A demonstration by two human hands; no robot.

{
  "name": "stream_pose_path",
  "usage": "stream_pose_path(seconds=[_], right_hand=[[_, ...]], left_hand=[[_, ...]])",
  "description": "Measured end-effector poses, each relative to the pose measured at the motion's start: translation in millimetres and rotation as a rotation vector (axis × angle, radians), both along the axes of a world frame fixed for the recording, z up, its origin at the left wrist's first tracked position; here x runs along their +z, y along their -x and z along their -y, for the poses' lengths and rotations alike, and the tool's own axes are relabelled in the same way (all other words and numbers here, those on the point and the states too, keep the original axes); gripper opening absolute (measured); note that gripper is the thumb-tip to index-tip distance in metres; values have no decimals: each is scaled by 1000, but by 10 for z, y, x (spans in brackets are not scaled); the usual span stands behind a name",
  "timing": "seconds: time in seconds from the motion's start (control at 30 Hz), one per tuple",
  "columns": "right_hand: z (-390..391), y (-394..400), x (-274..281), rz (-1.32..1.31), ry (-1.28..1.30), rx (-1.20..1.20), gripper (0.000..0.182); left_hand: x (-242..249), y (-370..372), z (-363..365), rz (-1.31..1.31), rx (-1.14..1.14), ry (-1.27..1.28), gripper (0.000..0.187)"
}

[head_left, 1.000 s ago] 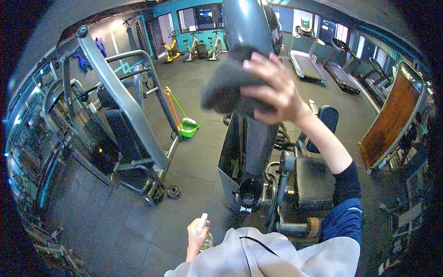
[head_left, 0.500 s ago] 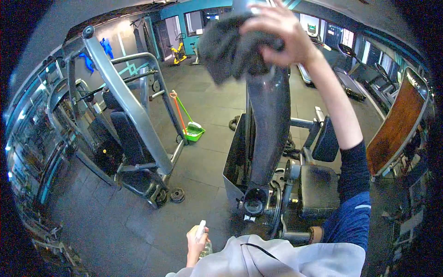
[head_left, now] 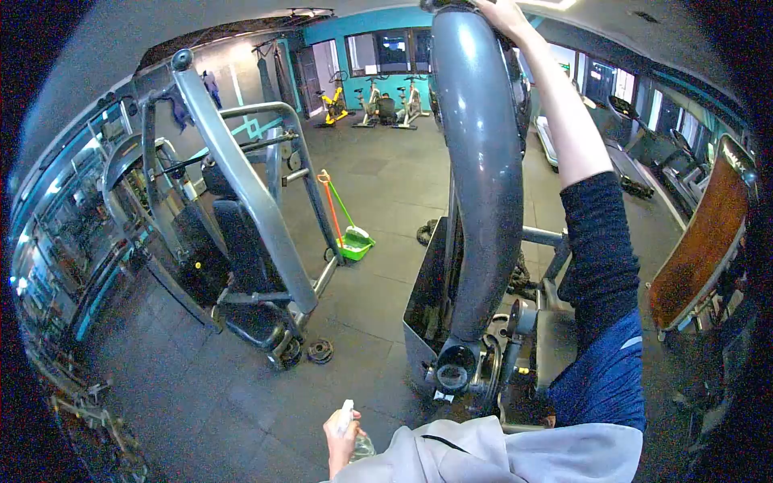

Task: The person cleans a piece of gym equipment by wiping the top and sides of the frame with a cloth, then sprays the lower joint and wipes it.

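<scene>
My left hand [head_left: 339, 435] is low in front of my body, wrapped round a clear spray bottle [head_left: 364, 447] with a white nozzle that points up. Raised high, my right hand [head_left: 501, 14] is at the top of the thick grey column [head_left: 487, 153] of a gym machine. Its fingers are partly cut off by the upper edge of the view. A dark cloth [head_left: 452, 5] shows there under the hand, against the column's top end. The column's surface looks shiny.
To the left stands another grey-framed machine [head_left: 245, 181] with a black seat. Behind it are a green dustpan [head_left: 354, 244] and an orange-handled tool [head_left: 331, 205]. A weight plate [head_left: 320, 351] lies on the floor. Exercise bikes and a crouching person [head_left: 386, 109] are far back.
My right hand has moved up with the cloth, from in front of the column to its top end. My view has shifted left and up. The left hand still holds the spray bottle.
</scene>
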State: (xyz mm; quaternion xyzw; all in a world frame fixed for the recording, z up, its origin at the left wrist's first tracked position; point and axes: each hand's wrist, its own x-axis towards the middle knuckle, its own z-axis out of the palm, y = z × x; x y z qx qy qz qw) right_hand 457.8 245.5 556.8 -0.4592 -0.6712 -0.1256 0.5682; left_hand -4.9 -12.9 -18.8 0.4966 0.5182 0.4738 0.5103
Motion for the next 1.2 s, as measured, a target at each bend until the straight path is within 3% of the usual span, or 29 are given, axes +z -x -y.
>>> stream_pose_path(seconds=[0.07,0.1,0.17,0.23,0.3,0.5,0.57,0.6,0.7,0.8,0.87,0.9,0.97,1.0,1.07,1.17,1.2], right_hand=[[388,297,-160,-71,67,-23,45],[364,178,-198,159,14,24,45],[739,432,-475,183,3,61,46],[747,382,-797,284,-149,299,41],[988,458,-1170,609,-383,134,35],[1606,555,-2446,983,-357,184,22],[1705,484,-2623,1330,-360,151,11],[1741,482,-2586,1358,-325,155,6],[1549,448,-2305,1234,-402,177,8],[1477,608,-1832,1106,-336,143,27],[1400,622,-1506,1027,-321,89,35],[1334,610,-1355,986,-318,61,37],[1115,539,-1043,868,-355,53,37],[957,507,-877,839,-517,-26,30],[629,408,-521,593,-324,119,32],[653,592,-208,2,169,-99,56],[479,492,-138,25,116,3,60]], left_hand=[[26,59,5,-30,-14,17,16],[20,86,-20,-44,-26,25,15],[-20,93,-78,-81,-49,-8,14],[-63,82,-152,-119,-68,-24,13],[-113,62,-214,-136,-116,-59,13],[146,-194,-392,-164,-209,-162,17],[92,-213,-398,-74,-202,-141,19],[130,-235,-367,-41,-204,-134,19],[122,-290,-303,-25,-214,-158,18],[-81,-216,-217,-96,-211,-112,16],[45,-236,-202,-178,-228,-140,14],[-39,-226,-182,-85,-196,-95,13],[-118,-196,-141,-31,-153,-58,19],[-85,-183,-121,-68,-157,-75,20],[-99,-133,-101,-73,-155,-65,17],[-13,-139,-29,-85,-125,-67,17],[-12,-125,-8,-95,-106,-67,17]])
